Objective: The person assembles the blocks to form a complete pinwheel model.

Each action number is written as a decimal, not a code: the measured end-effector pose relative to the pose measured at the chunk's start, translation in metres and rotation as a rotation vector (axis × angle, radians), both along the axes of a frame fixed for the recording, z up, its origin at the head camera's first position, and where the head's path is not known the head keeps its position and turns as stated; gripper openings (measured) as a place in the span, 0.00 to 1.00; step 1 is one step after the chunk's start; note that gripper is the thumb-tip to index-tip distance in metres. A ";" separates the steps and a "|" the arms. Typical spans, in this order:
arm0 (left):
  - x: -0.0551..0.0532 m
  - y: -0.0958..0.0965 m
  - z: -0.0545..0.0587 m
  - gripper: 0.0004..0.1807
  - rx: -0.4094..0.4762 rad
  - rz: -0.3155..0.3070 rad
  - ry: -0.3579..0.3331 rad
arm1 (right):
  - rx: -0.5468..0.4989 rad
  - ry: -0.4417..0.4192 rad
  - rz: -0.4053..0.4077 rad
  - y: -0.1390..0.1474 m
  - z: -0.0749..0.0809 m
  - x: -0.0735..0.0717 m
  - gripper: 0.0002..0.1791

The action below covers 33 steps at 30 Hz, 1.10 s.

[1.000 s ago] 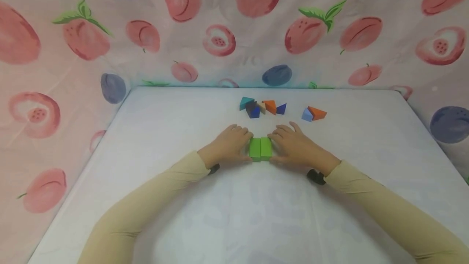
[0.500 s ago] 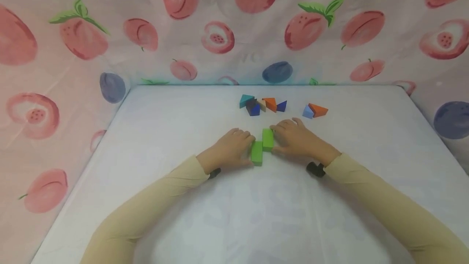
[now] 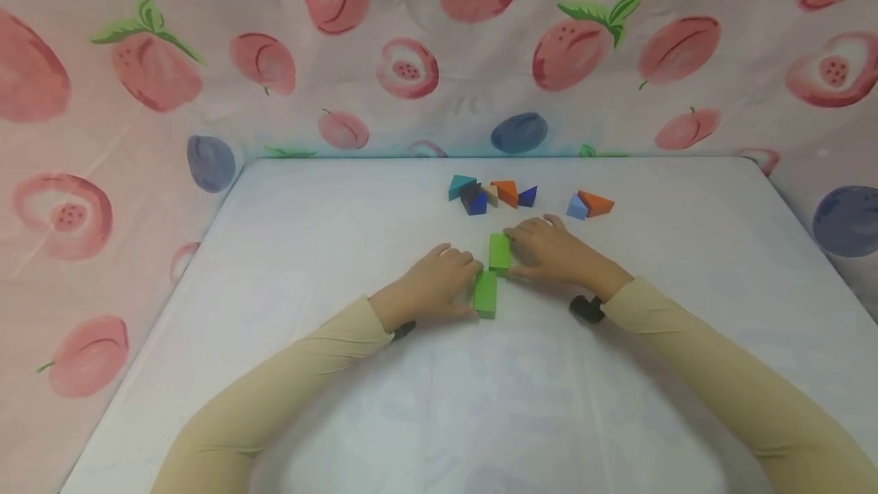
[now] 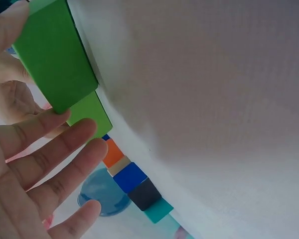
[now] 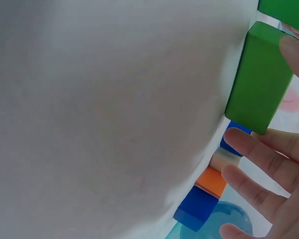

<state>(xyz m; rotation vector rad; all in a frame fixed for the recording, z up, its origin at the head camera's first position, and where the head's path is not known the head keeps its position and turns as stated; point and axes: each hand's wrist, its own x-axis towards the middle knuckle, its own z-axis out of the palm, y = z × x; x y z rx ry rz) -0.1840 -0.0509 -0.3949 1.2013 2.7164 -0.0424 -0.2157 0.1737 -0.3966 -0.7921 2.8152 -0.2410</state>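
Observation:
Two light-green rectangular blocks lie on the white table, staggered, one farther off than the other. My left hand (image 3: pixel 439 286) pinches the nearer green block (image 3: pixel 485 296) by its ends, thumb at the near end and index finger at the far end. The left wrist view shows the other fingers spread beside this green block (image 4: pixel 55 55). The farther green block (image 3: pixel 499 250) is pinched the same way by my right hand (image 3: pixel 554 251). In the right wrist view its thumb and index finger sit at opposite ends of that green block (image 5: pixel 259 79). Whether the blocks' corners touch is hard to tell.
Beyond the hands lies a cluster of small blocks: teal (image 3: pixel 462 187), dark and blue (image 3: pixel 474 200), beige (image 3: pixel 491 195), orange (image 3: pixel 506 193) and a blue triangle (image 3: pixel 527 197). Farther right, a light-blue block (image 3: pixel 577 207) touches an orange one (image 3: pixel 596 203). A fruit-patterned cloth (image 3: pixel 473 113) hangs behind the table.
The green blocks stood side by side and level. My left hand has brought its block nearer and slightly right; my right hand has moved its block away, so they are now offset.

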 end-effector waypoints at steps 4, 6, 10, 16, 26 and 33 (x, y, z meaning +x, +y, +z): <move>0.000 0.002 0.000 0.41 -0.018 -0.003 0.051 | -0.008 -0.025 -0.001 -0.003 0.000 -0.002 0.40; 0.000 0.002 0.000 0.41 -0.039 0.006 0.087 | -0.006 -0.035 0.004 -0.004 -0.001 -0.003 0.40; -0.001 0.002 -0.002 0.41 -0.086 0.029 0.127 | -0.012 -0.024 0.033 -0.006 -0.005 -0.008 0.38; 0.000 0.003 -0.004 0.38 -0.097 0.033 0.132 | -0.014 0.016 0.062 -0.012 -0.004 -0.009 0.36; 0.001 0.002 -0.007 0.42 -0.062 0.095 0.051 | 0.017 -0.038 0.067 -0.014 -0.003 -0.010 0.47; -0.001 0.001 -0.005 0.48 -0.054 0.127 -0.022 | -0.045 -0.127 0.084 -0.008 -0.004 -0.001 0.63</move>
